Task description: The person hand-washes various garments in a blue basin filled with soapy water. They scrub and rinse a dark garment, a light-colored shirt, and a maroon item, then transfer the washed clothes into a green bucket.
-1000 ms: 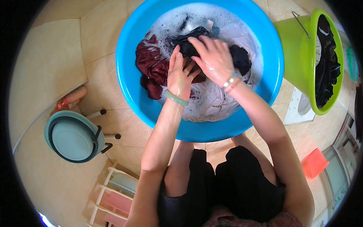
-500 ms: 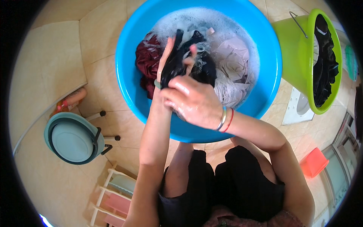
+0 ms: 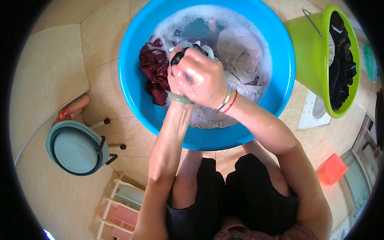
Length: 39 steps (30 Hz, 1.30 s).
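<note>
Tiled floor [image 3: 60, 52], beige & glossy, w/ a round blue basin [image 3: 132, 96] sitting on it just in front of my knees, full of suds. Both hands are fisted together over the basin's middle: right hand [image 3: 202, 78] wraps on top, left hand [image 3: 176, 86] tucked under it, both clenched tight on a dark wet garment [image 3: 178, 56]. Only a black bunched nub pokes out the far side of my fists, so the cloth runs near-to-far, away from me; right hand sits nearer that free end. Maroon cloth [image 3: 154, 70] lies soaked just left of my hands, pale grey fabric [image 3: 240, 52] to the right. Green bucket [image 3: 310, 48] w/ dark clothes stands far right; a teal lidded bin [image 3: 76, 150] near left.
</note>
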Tool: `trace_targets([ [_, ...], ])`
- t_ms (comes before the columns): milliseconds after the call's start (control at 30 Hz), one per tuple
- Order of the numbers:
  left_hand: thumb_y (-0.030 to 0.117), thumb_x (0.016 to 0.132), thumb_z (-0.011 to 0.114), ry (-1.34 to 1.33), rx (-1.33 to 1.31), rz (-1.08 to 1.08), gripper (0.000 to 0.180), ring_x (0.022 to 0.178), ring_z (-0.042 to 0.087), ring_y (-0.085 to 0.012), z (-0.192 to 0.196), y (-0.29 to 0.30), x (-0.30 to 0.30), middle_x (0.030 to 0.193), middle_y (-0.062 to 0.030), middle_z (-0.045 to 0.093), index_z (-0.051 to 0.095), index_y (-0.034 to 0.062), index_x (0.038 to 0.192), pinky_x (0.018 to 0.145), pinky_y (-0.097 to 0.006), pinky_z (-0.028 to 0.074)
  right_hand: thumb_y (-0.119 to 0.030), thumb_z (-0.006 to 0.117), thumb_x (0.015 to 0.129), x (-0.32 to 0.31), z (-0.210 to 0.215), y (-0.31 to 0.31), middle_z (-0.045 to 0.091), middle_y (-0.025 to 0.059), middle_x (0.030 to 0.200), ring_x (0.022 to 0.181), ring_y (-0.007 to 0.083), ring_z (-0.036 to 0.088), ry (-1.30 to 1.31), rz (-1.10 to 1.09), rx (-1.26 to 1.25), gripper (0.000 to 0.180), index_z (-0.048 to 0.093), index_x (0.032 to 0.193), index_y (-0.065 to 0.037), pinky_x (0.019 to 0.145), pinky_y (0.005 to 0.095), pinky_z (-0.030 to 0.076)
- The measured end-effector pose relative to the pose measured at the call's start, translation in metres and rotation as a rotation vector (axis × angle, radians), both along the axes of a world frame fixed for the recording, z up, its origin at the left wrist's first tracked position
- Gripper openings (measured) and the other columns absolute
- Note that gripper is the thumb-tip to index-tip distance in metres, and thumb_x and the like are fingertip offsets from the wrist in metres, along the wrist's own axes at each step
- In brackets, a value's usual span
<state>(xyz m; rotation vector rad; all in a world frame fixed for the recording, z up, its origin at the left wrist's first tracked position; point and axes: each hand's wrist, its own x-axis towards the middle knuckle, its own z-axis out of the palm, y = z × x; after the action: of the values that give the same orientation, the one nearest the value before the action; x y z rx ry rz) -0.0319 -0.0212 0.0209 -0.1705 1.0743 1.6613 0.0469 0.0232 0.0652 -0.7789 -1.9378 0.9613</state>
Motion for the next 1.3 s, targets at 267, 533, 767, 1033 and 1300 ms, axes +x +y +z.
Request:
trace_targets([
  [267,0.035,0.096,0.053,0.295,-0.283,-0.059,0.029,0.081,0.050,-0.0107,0.011,0.022,0.000,0.087,-0.0010,0.056,0.059,0.0079,0.088,0.070,-0.027,0.040,-0.022,0.058,0.089,0.035,-0.105,0.052,0.061,0.0131,0.078,0.073,0.0359,0.061,-0.353,-0.304,-0.048,0.019,0.060,0.078,-0.007,0.063,0.0454,0.049],
  [533,0.054,0.098,0.038,-0.013,-0.092,-0.317,0.061,0.137,0.029,-0.0307,-0.018,0.007,-0.026,0.149,-0.0133,0.028,0.015,0.0340,0.151,0.107,-0.059,0.030,-0.021,0.059,0.088,0.055,-0.121,0.035,0.052,0.0114,0.113,0.088,0.0349,0.062,-0.759,0.084,0.165,0.031,0.057,0.120,-0.021,0.069,0.0430,0.055],
  [767,0.042,0.101,0.037,-0.030,-0.190,-0.342,0.050,0.135,0.033,-0.0280,-0.019,0.020,-0.018,0.143,-0.0126,0.039,0.027,0.0303,0.149,0.116,-0.054,0.011,-0.015,0.058,0.090,0.023,-0.102,0.045,0.064,0.0129,0.089,0.083,0.0338,0.064,-0.224,-0.152,-0.279,0.012,0.063,0.095,-0.006,0.070,0.0403,0.052],
  [1033,0.033,0.100,0.049,-0.532,0.152,-0.273,0.030,0.074,0.044,-0.0130,0.013,0.018,-0.034,0.108,-0.0078,0.053,0.055,0.0220,0.127,0.056,-0.024,0.040,-0.016,0.073,0.073,0.011,0.029,-0.039,0.058,0.0003,0.088,0.077,0.0167,0.062,-0.027,0.257,0.021,0.019,0.065,0.089,-0.012,0.063,0.0289,0.051],
  [1300,0.058,0.095,0.043,-0.275,0.147,-0.332,0.038,0.081,0.059,-0.0132,0.006,0.014,-0.021,0.082,-0.0037,0.061,0.052,0.0244,0.080,0.069,-0.029,0.048,-0.025,0.079,0.065,0.002,0.020,-0.026,0.053,-0.0014,0.086,0.069,0.0166,0.052,-0.114,0.097,0.220,0.023,0.064,0.079,-0.015,0.050,0.0269,0.045],
])
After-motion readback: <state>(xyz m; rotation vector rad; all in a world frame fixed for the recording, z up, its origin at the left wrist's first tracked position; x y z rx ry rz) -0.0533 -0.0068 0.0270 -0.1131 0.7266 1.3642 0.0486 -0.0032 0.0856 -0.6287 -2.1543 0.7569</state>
